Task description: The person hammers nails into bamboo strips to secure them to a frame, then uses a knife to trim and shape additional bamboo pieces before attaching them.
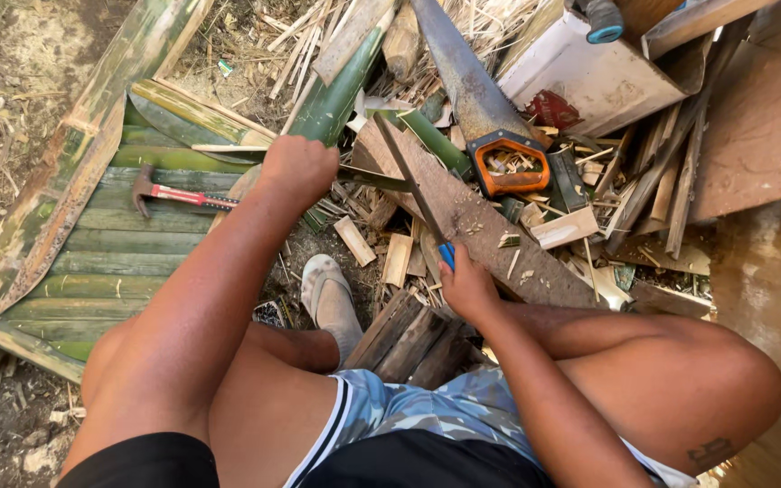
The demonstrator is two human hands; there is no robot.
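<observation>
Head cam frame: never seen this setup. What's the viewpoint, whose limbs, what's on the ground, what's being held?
There is one picture, taken by a camera worn on a person's head and looking down at their own bare arms and knees. No machine is involved.

The left hand grips a thin bamboo strip that runs across toward the right. The right hand holds a blade with a blue handle; the long dark blade points up and away from the body, toward that strip.

On the ground lie flattened green bamboo slats with a red-handled hammer on them, a handsaw with an orange grip, a worn brown board and many wood offcuts. A foot in a pale shoe rests between the knees.
</observation>
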